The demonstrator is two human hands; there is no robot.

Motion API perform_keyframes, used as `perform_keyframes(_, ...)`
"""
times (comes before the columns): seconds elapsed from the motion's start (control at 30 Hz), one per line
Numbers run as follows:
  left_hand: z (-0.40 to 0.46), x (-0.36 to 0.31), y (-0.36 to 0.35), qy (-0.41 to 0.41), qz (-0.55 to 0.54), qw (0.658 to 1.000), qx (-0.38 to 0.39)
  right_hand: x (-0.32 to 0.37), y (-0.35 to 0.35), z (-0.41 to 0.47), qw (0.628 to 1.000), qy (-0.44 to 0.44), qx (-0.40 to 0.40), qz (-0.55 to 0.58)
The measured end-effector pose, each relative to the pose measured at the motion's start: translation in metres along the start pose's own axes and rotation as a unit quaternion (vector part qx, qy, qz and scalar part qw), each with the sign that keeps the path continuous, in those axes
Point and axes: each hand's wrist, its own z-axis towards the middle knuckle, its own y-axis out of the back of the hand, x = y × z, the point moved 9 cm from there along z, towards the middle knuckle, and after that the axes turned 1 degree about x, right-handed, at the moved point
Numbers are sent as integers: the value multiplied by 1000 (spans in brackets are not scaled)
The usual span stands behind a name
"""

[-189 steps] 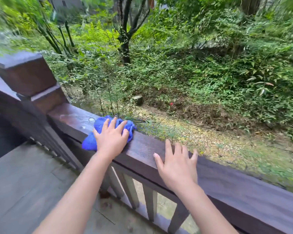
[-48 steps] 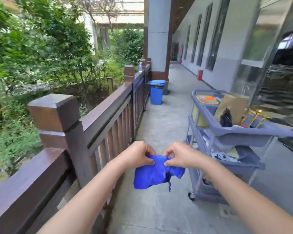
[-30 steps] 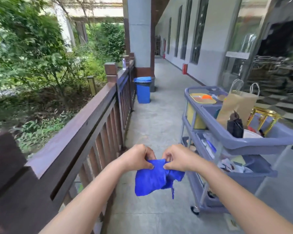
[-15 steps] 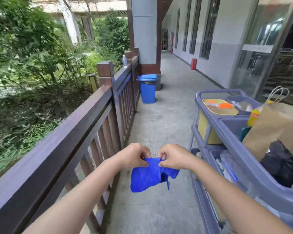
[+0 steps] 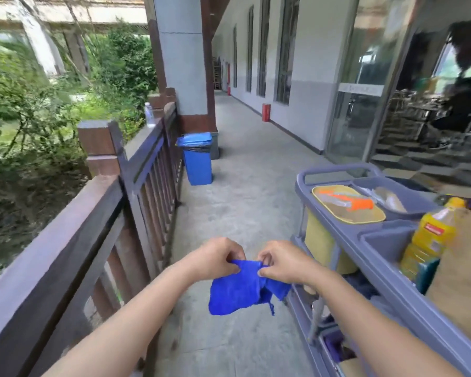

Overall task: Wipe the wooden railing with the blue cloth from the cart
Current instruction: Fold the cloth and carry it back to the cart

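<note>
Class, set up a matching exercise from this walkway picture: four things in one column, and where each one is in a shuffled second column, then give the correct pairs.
Things
1. blue cloth
2. clear bottle
3. blue bin
4. yellow bottle

Places
A. on the walkway floor by the grey pillar
B. in the top tray of the grey cart
C. pinched between the left hand and right hand
D. standing on top of the wooden railing

Pairs: 1-C, 2-D, 3-A, 4-B

No text can be read: the red label on the yellow bottle [image 5: 430,243] at the cart's [image 5: 337,170] right edge is blurred.
</note>
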Motion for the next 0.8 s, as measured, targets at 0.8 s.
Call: perform_keyframes(0.8,442,-2,48,-175,27,980,86,-265,164,247,975,-171,-138,44)
